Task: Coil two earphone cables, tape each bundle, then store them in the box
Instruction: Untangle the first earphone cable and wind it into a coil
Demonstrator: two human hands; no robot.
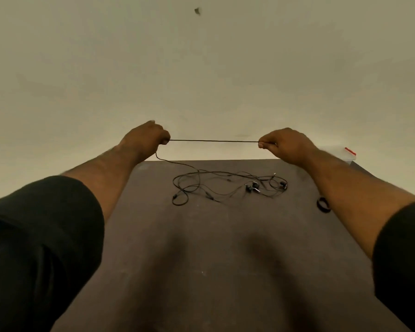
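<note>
Both hands are up off the table with one earphone cable [213, 140] pulled straight and taut between them: the left hand [145, 137] has its fingers curled tight around one end and the right hand [285, 143] pinches the other between thumb and fingers. From the left hand the rest of that cable drops down into the tangled pile [228, 186] lying on the far part of the dark table [201, 271], where both sets of earphones look knotted together, earbuds and all. Honestly I'd say coiling hasn't started yet, this is just straightening a stretch. To do it well, I'd keep the tension gentle, since yanking will only cinch the knots in the pile, and work the free length out of the mess before winding. Then wrap even loops around the fingers of one hand while the other feeds slack, so the bundle stays flat enough to tape. The roll of tape [322, 204], I think, sits on the right side of the table partly behind the right forearm, and the clear box [340, 153] with a red clip is at the far right corner, both within easy reach for later.
</note>
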